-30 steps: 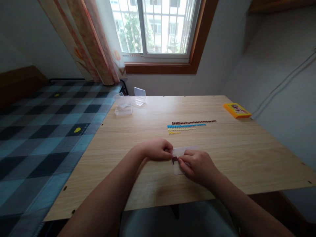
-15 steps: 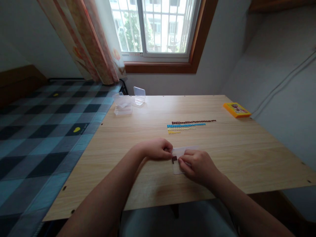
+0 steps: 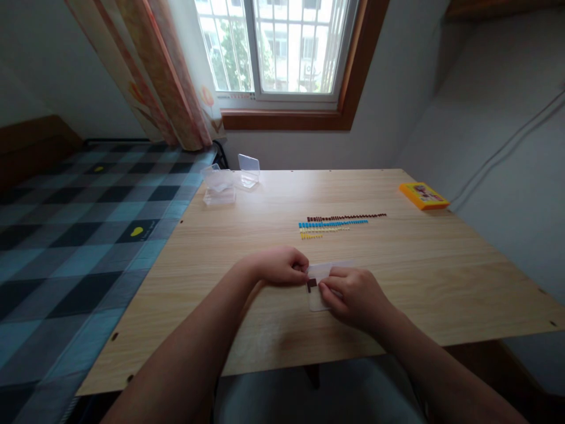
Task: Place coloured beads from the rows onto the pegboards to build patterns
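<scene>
A clear, flat plastic board (image 3: 318,302) lies on the table in front of me. A small dark brown patch (image 3: 312,283), seemingly made of tiny pieces, sits on its left part. My left hand (image 3: 285,266) is closed at the board's left edge, its fingertips against the rim. From the right, my right hand (image 3: 353,291) rests over the board with fingers pinched together beside the brown patch. Whatever is between those fingertips is too small or hidden to make out. Beyond my hands, tiny pieces lie in rows: brown (image 3: 346,217), blue (image 3: 331,224), pale cream (image 3: 324,230) and yellow (image 3: 311,237).
Clear plastic boxes (image 3: 219,195) stand at the table's back left, one with its lid (image 3: 249,164) raised. An orange-yellow box (image 3: 424,196) lies at the right edge of the wooden table (image 3: 247,218). A checkered bed (image 3: 88,235) adjoins on the left.
</scene>
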`<control>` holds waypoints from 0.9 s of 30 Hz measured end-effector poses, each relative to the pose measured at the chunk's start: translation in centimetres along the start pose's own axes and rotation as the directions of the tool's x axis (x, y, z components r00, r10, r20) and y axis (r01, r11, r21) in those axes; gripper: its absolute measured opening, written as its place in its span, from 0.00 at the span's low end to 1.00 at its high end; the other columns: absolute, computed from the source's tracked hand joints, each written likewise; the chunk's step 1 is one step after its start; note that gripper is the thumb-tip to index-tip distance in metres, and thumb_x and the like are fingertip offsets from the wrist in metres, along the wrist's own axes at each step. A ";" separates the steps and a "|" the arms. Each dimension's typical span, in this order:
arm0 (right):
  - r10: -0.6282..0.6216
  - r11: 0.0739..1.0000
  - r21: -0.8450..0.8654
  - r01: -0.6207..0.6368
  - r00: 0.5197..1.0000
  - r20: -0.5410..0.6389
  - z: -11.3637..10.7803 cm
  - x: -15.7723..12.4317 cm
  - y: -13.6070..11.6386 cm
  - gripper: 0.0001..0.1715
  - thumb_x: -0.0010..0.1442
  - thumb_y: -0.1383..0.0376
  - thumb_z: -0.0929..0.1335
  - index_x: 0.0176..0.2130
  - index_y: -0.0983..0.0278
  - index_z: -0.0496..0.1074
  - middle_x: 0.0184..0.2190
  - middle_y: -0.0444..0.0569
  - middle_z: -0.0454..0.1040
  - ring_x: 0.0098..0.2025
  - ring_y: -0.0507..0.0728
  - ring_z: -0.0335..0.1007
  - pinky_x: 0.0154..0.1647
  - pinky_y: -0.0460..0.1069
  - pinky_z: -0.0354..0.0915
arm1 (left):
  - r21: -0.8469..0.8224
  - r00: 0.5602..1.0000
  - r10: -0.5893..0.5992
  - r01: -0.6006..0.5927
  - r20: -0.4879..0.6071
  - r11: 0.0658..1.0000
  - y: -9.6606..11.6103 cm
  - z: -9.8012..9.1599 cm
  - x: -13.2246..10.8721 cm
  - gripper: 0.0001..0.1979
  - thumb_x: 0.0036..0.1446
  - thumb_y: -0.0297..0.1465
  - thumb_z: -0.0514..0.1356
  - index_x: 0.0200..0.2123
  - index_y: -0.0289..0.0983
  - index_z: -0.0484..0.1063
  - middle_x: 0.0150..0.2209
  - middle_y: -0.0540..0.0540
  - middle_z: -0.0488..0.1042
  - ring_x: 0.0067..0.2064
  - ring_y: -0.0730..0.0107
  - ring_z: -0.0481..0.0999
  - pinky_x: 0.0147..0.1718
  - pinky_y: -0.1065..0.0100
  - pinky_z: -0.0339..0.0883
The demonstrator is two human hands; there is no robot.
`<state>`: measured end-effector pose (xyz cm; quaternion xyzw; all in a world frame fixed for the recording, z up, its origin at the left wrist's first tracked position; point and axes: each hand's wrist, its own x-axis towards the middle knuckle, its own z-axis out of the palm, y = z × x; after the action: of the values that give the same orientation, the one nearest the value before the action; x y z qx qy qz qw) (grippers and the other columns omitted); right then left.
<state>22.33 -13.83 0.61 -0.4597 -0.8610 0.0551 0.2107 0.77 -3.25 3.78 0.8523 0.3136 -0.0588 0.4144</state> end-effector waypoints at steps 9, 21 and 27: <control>-0.015 1.000 0.023 0.015 1.000 -0.001 0.0 0.0 0.1 0.19 0.68 0.65 0.64 0.26 0.63 0.73 0.27 0.45 0.77 0.29 0.52 0.68 0.32 0.51 0.53 | 0.001 1.000 0.003 -0.003 -0.001 1.000 0.0 0.0 0.0 0.10 0.56 0.36 0.61 0.26 0.37 0.69 0.23 0.55 0.65 0.26 0.74 0.62 0.26 0.69 0.52; -0.138 0.985 0.098 0.142 0.989 -0.045 0.0 -0.2 0.1 0.16 0.68 0.65 0.64 0.32 0.62 0.79 0.26 0.45 0.74 0.27 0.52 0.65 0.31 0.51 0.52 | 0.023 1.000 -0.001 0.002 -0.007 1.000 0.1 0.0 0.0 0.09 0.56 0.35 0.60 0.27 0.37 0.70 0.23 0.55 0.66 0.27 0.74 0.63 0.26 0.69 0.53; -0.164 0.984 0.061 0.166 0.986 -0.037 0.2 -0.1 0.1 0.15 0.68 0.65 0.64 0.32 0.62 0.78 0.27 0.45 0.74 0.27 0.52 0.63 0.31 0.51 0.50 | 0.011 1.000 0.015 -0.015 -0.006 1.000 0.1 0.0 0.0 0.08 0.56 0.34 0.60 0.27 0.37 0.70 0.23 0.55 0.65 0.27 0.74 0.62 0.26 0.70 0.54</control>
<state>22.35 -13.79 0.35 -0.3807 -0.8904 0.0577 0.2428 0.84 -3.30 3.79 0.8572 0.3081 -0.0548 0.4090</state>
